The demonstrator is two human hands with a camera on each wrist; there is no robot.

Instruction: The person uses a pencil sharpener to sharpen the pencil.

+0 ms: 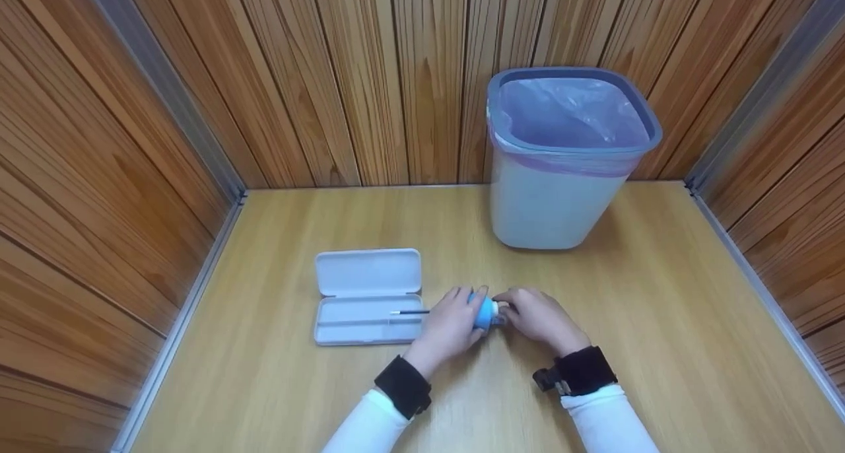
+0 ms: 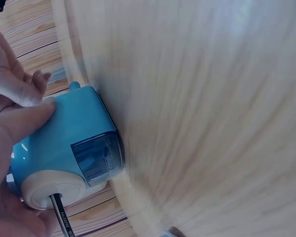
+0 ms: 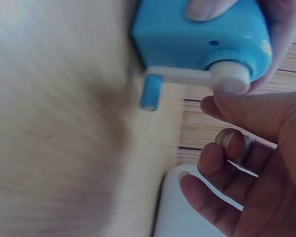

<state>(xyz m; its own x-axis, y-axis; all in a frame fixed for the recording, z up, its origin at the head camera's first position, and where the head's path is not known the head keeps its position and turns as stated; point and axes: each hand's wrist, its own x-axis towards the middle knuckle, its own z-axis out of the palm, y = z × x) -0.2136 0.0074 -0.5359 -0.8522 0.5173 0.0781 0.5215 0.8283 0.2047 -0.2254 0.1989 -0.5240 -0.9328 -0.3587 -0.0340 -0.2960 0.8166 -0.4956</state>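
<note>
A blue pencil sharpener (image 2: 63,133) is tilted over the table, gripped by my left hand (image 1: 452,317), whose thumb lies over its body. A dark pencil (image 2: 62,215) sticks out of the cream round inlet, pointing left over the case in the head view. The clear shavings drawer (image 2: 99,159) shows in the left wrist view. My right hand (image 1: 538,315) is at the crank side, its thumb right at the white hub and the other fingers loosely bent. The crank's blue knob (image 3: 151,92) stands away from those fingers.
An open white pencil case (image 1: 368,273) lies left of my hands, lid folded back. A white bin (image 1: 554,205) with a grey rim and clear liner stands at the back right. Wood-plank walls (image 1: 429,76) close off the back and sides of the table (image 1: 264,387).
</note>
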